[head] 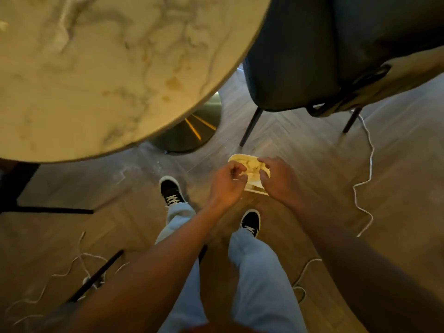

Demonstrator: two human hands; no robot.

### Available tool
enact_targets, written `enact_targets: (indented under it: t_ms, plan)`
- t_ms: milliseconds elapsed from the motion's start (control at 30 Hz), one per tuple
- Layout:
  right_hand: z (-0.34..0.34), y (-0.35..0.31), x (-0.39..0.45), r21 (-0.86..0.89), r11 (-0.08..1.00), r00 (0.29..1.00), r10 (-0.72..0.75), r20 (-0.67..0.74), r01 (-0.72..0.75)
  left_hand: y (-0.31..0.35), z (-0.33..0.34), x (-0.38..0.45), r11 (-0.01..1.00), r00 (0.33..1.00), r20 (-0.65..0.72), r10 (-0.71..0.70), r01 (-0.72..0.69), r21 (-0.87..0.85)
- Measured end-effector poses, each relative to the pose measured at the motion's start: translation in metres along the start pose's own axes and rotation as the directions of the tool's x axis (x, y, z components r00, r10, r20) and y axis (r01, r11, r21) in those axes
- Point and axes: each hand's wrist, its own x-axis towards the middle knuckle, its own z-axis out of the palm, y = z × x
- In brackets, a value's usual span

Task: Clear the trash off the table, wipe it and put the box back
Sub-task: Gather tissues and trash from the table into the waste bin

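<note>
a: on the left we are looking down at the round marble surface (91, 68), its brass base (192, 131) showing under the rim, and white cords (60, 275) are lying across the wood floor (312, 164) beside a thin dark chair leg.

b: moving inward, we are seeing our own grey trousers and black shoes (171, 190), standing on the floor below the surface's edge.

a: our left hand (227, 182) is curling its fingers at the near-left edge of the pale box (236, 157). its grip is closed small, pinching at the crumpled paper trash (252, 168) inside, though blur is hiding exactly what it is holding.

b: the box is sitting off the surface, low in front of us, between both hands. our right hand (276, 179) is arching over its right side, fingertips bent down into the trash and touching it.

a: on the right, the dark chair (300, 56) is standing with a bag strap hanging off it, and another white cable (365, 169) is trailing down.
</note>
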Motion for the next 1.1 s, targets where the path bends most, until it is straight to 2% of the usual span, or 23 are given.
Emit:
enact_targets:
  t_ms: [233,400,533,667,900,1000,1100]
  plan:
    - [-0.074,-0.089,-0.032,0.118,0.989,0.993,-0.081,-0.088,0.091,0.044,-0.065,-0.056,0.994,0.992,-0.101,0.082,-0.088,-0.059]
    - [-0.103,-0.166,-0.037,0.208,0.958,0.976,-0.174,-0.132,0.199,0.065,-0.131,-0.088,0.985,0.969,-0.224,0.104,-0.131,-0.109]
    - [-0.115,-0.227,-0.023,0.217,0.938,0.962,-0.253,-0.099,0.269,0.068,-0.189,-0.103,0.975,0.941,-0.327,0.085,-0.146,-0.168]
    - [-0.111,-0.283,0.007,0.142,0.935,0.945,-0.316,-0.081,0.324,0.065,-0.243,-0.101,0.966,0.903,-0.426,0.058,-0.159,-0.205]
    - [-0.081,-0.372,0.070,0.037,0.926,0.927,-0.374,-0.014,0.375,0.059,-0.332,-0.054,0.966,0.874,-0.485,0.040,-0.159,-0.206]
    - [-0.062,-0.412,0.096,0.036,0.927,0.928,-0.374,0.012,0.373,0.055,-0.376,-0.028,0.975,0.857,-0.515,0.034,-0.141,-0.169]
    - [-0.046,-0.448,0.114,0.054,0.928,0.929,-0.370,0.030,0.368,0.046,-0.425,-0.004,0.991,0.794,-0.602,0.085,-0.131,-0.032]
